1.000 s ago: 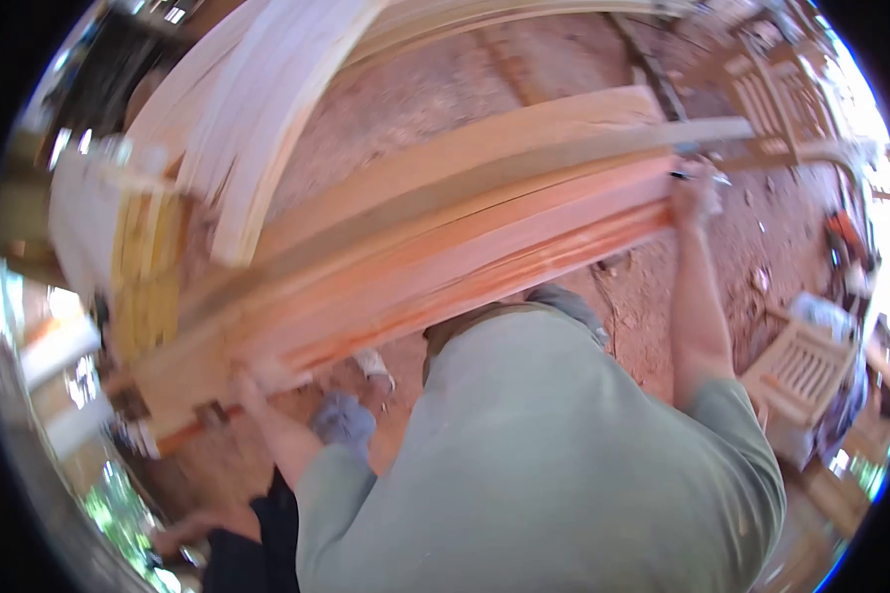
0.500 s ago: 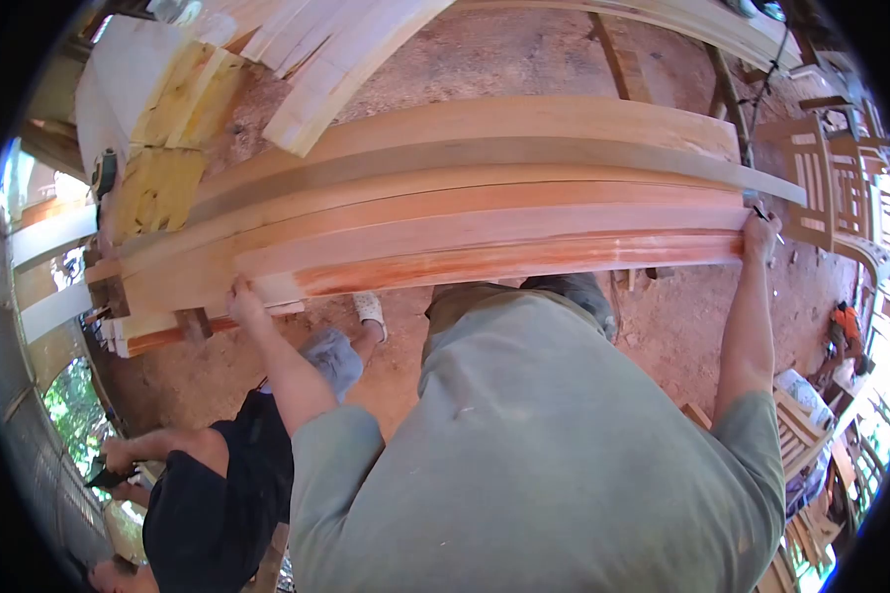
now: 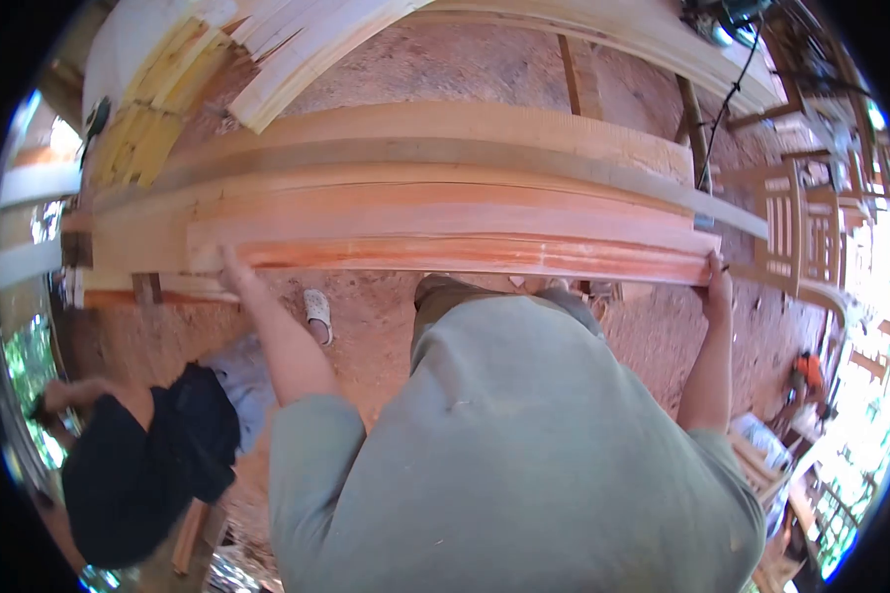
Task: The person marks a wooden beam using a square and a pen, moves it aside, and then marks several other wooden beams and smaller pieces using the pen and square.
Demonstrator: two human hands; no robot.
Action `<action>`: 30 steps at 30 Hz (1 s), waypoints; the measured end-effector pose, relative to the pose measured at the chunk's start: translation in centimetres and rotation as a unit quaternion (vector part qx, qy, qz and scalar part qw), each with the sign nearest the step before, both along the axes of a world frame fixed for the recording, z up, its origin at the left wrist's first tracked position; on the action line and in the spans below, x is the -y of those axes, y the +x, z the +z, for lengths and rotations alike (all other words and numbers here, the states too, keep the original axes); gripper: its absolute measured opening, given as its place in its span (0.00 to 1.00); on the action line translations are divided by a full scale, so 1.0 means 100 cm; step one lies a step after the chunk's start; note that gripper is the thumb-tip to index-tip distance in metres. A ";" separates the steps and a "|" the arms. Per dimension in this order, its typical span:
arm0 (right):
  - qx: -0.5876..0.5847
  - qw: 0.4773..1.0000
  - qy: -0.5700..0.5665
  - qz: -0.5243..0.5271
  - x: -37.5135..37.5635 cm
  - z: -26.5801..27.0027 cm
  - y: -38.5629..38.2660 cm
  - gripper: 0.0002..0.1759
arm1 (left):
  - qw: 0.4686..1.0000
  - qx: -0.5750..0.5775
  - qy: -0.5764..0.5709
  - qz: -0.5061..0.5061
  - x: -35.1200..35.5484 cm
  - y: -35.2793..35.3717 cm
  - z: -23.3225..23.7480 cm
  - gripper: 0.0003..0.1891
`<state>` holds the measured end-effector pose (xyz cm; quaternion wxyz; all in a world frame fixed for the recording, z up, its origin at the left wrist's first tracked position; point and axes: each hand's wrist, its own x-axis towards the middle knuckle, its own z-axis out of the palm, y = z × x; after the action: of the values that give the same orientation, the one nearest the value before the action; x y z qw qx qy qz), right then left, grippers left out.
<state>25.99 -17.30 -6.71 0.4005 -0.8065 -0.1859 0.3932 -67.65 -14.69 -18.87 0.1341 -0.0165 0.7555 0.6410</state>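
Note:
A long wooden plank, pale on top with a reddish-orange streaked edge, lies across the workbench in front of me. My left hand is closed on its near edge towards the left end, slightly blurred. At the right end, my right hand grips the plank's corner with the thumb on top. A small dark tip shows beside that hand; what it belongs to cannot be made out. Behind the plank, a narrow greyish wooden strip runs along a wide pale board.
Yellowish timber pieces and pale planks are stacked at the upper left. Slatted wooden chairs stand at the right. A co-worker in dark clothing is at the lower left, and another person in orange is farther right. A cable hangs at upper right.
The plank's right end has come nearer to me, and more of its reddish edge shows. The right hand has moved with it. The view has shifted, and the co-worker appears farther left.

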 end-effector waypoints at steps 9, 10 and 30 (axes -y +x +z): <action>-0.057 0.974 -0.060 0.209 -0.004 0.024 0.016 0.27 | 0.947 -0.025 -0.287 -0.139 0.021 0.329 0.056 0.47; -0.065 0.971 -0.057 0.222 -0.002 0.032 0.013 0.27 | 0.954 -0.108 -0.252 -0.123 0.026 0.361 0.053 0.49; -0.298 0.796 0.157 0.502 -0.018 0.156 0.024 0.34 | 0.854 0.148 0.430 -0.253 0.054 0.532 0.169 0.42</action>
<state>28.35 -15.51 8.94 0.3038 -0.3687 -0.4953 0.7256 -14.47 -20.11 -1.97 0.3955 0.1400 0.3539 0.8359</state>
